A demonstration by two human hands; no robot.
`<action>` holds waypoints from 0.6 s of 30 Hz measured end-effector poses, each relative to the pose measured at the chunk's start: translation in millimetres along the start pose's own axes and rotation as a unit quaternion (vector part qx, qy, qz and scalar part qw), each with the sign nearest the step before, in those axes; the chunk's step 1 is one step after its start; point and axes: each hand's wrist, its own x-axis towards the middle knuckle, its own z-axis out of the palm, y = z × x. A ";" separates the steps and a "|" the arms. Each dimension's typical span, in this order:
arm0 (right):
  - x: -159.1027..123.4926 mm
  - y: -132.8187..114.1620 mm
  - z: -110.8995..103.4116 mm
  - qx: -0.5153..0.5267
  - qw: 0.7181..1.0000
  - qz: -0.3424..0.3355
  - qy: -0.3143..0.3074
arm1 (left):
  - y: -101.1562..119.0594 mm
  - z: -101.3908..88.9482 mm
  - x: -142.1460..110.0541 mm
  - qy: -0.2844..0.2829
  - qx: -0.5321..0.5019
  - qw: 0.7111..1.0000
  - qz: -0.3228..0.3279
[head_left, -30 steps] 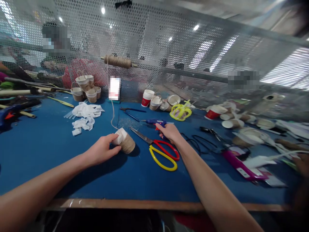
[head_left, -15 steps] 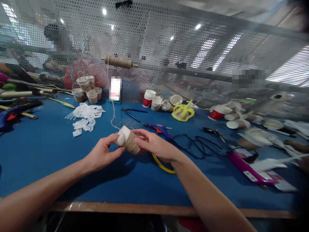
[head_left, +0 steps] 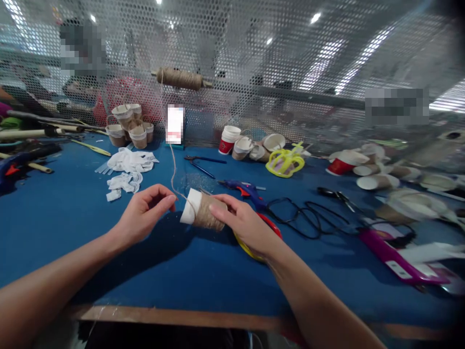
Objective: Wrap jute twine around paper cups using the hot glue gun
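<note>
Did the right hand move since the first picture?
Yes: judged against the pliers, the right hand moved left and nearer the front, onto the wrapped cup.

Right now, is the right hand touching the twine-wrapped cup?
Touching. The head view shows the right hand holding the twine-wrapped cup, with the thumb laid against its wrapped side.

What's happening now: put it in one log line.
right hand: holding twine-wrapped cup | left hand: near twine, apart from cup | glue gun: lying on table
</note>
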 end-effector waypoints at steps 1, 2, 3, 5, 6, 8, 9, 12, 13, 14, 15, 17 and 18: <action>-0.5 -0.3 0.4 0.000 1.000 0.002 0.001 | 0.0 0.2 -0.6 -0.006 0.007 1.000 -0.005; -1.1 -0.8 1.0 -0.002 1.000 0.003 -0.001 | 0.0 0.7 -1.4 -0.015 0.016 1.000 -0.006; -1.8 -1.4 1.7 -0.006 1.000 0.004 -0.006 | 0.0 1.5 -2.4 -0.026 0.024 0.999 -0.002; -3.6 -2.4 3.9 -0.010 1.000 0.007 -0.016 | -0.4 3.9 -4.6 -0.052 0.035 0.998 0.013; -4.6 -2.6 5.2 -0.008 1.000 0.008 -0.024 | -0.7 5.7 -5.9 -0.064 0.033 0.997 0.018; -6.3 -2.5 7.4 0.002 0.999 0.006 -0.048 | -1.3 10.1 -8.8 -0.094 0.021 0.995 0.012; -6.7 -2.3 8.2 0.005 0.998 0.000 -0.059 | -1.2 12.4 -10.4 -0.113 0.012 0.994 0.001; -5.4 -2.6 8.7 -0.001 0.997 -0.045 -0.069 | 1.1 17.9 -15.2 -0.164 0.006 0.986 -0.015; -4.1 -3.4 8.7 -0.007 0.996 -0.063 -0.071 | 2.6 19.0 -16.6 -0.182 0.020 0.983 -0.008; -2.6 -4.7 8.9 -0.014 0.994 -0.077 -0.075 | 4.3 19.7 -17.8 -0.202 0.037 0.979 0.004; -1.1 -6.3 9.5 -0.021 0.992 -0.088 -0.087 | 6.1 20.1 -18.8 -0.224 0.052 0.973 0.019; 1.1 -9.9 12.2 -0.026 0.987 -0.096 -0.126 | 9.2 20.2 -20.3 -0.272 0.063 0.959 0.042; 1.6 -11.4 14.2 -0.016 0.985 -0.091 -0.145 | 10.4 20.1 -20.9 -0.296 0.055 0.952 0.046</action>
